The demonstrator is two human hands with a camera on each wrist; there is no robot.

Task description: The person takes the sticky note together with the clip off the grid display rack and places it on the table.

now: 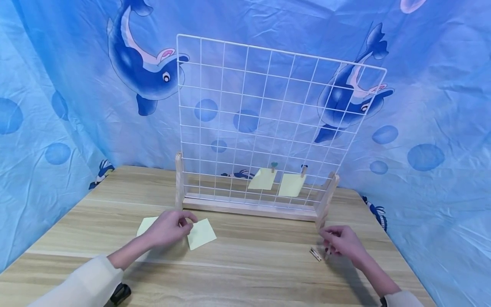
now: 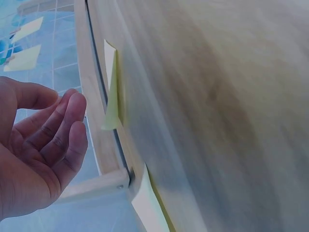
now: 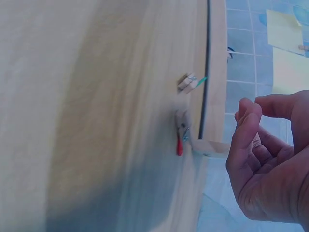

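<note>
low and left of centre in the head view, the left hand (image 1: 168, 229) has a narrow, empty grip, thumb close to its curved fingers, near a pale yellow square note (image 1: 202, 234) whose edge curls up off the surface (image 1: 249, 273). at lower right, the right hand (image 1: 341, 244) has thumb and fingertips nearly meeting, empty too, just beside two small wooden clothespins (image 1: 315, 254), one red-tipped, one green-tipped.
</note>
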